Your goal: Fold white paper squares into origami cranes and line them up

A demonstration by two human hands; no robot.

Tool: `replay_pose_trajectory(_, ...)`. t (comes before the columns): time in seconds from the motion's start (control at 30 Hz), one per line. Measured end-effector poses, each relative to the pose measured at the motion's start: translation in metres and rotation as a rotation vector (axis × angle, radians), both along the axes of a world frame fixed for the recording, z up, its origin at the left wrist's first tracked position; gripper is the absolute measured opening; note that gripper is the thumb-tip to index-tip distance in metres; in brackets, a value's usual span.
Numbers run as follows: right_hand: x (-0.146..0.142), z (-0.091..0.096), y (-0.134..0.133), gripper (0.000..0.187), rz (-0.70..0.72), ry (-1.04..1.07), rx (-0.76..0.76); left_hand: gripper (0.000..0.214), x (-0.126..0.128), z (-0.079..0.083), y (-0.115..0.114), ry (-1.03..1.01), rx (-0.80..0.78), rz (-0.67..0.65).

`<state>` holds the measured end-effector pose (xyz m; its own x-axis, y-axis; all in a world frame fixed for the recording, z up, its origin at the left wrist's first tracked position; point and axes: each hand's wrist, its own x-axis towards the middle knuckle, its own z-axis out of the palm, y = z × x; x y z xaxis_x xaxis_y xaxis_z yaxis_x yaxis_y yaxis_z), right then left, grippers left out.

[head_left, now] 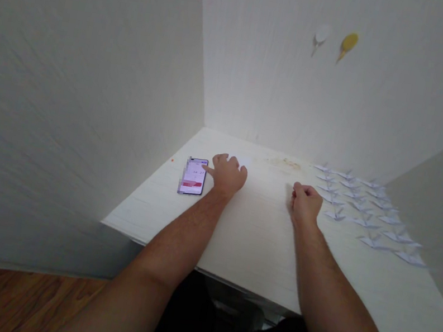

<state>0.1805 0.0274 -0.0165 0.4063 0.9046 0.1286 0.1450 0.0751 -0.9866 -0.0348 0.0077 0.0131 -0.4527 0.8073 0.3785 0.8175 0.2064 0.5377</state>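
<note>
My left hand (pixel 227 174) rests on the white table (pixel 260 240) with the fingers curled under and the index finger stretched out, its tip on the screen of a phone (pixel 193 176) lying flat at the left. A small white paper piece (pixel 244 162) lies just beyond that hand. My right hand (pixel 306 202) sits in a loose fist near the table's middle, and I see nothing in it. Several white folded paper cranes (pixel 367 210) stand in rows to its right, the nearest one close to the knuckles.
White walls close the table in on the left and at the back. A white hook (pixel 321 36) and a yellow hook (pixel 348 42) stick to the back wall. A faint stain (pixel 287 164) marks the table's far side. Wooden floor (pixel 4 297) shows at lower left.
</note>
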Motion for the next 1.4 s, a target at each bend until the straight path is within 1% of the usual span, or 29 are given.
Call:
replay_pose_trajectory(0.1,-0.003,0.003,-0.002,0.025,-0.021,0.071,-0.001,0.015,-0.001,0.000,0.000,-0.037,-0.030,0.021)
replay_pose_trajectory(0.23,-0.004,0.005,-0.002,0.024,-0.028,0.080,-0.003,0.022,0.000,0.002,-0.001,0.046,0.022,-0.001)
replay_pose_trajectory(0.33,-0.004,0.003,-0.001,0.024,-0.028,0.062,-0.006,0.034,0.000,-0.002,0.000,0.153,0.003,-0.091)
replay_pose_trajectory(0.43,-0.004,0.001,0.001,0.024,-0.028,0.017,-0.010,0.045,0.001,-0.007,0.001,0.237,-0.110,-0.207)
replay_pose_trajectory(0.5,-0.004,0.001,0.001,0.025,-0.029,-0.020,-0.006,0.043,0.002,-0.009,0.002,0.276,-0.188,-0.273)
replay_pose_trajectory(0.57,-0.003,0.001,0.001,0.026,-0.027,-0.055,0.000,0.039,0.003,-0.008,0.003,0.292,-0.222,-0.309)
replay_pose_trajectory(0.7,-0.004,0.001,0.002,0.026,-0.036,-0.089,0.008,0.039,0.002,-0.005,0.004,0.240,-0.137,-0.301)
replay_pose_trajectory(0.8,-0.005,0.000,0.003,0.028,-0.027,-0.101,0.006,0.044,0.000,-0.004,0.004,0.243,-0.107,-0.290)
replay_pose_trajectory(0.87,-0.005,0.000,0.004,0.028,-0.027,-0.123,0.006,0.050,0.000,-0.003,0.003,0.267,-0.158,-0.294)
replay_pose_trajectory(1.0,-0.007,0.003,0.003,0.029,-0.020,-0.161,-0.004,0.058,0.001,0.000,0.001,0.300,-0.337,-0.279)
replay_pose_trajectory(1.07,-0.009,0.006,0.001,0.028,-0.005,-0.180,0.000,0.059,0.000,0.001,0.002,0.290,-0.328,-0.283)
replay_pose_trajectory(1.13,-0.010,0.009,0.000,0.027,0.002,-0.194,0.008,0.061,-0.001,-0.001,0.003,0.258,-0.287,-0.316)
replay_pose_trajectory(1.27,-0.011,0.012,-0.001,0.026,0.025,-0.205,0.013,0.064,-0.001,-0.006,0.006,0.113,-0.205,-0.366)
replay_pose_trajectory(1.4,-0.012,0.011,-0.001,0.027,0.048,-0.211,0.024,0.067,0.003,-0.007,0.005,0.008,-0.133,-0.387)
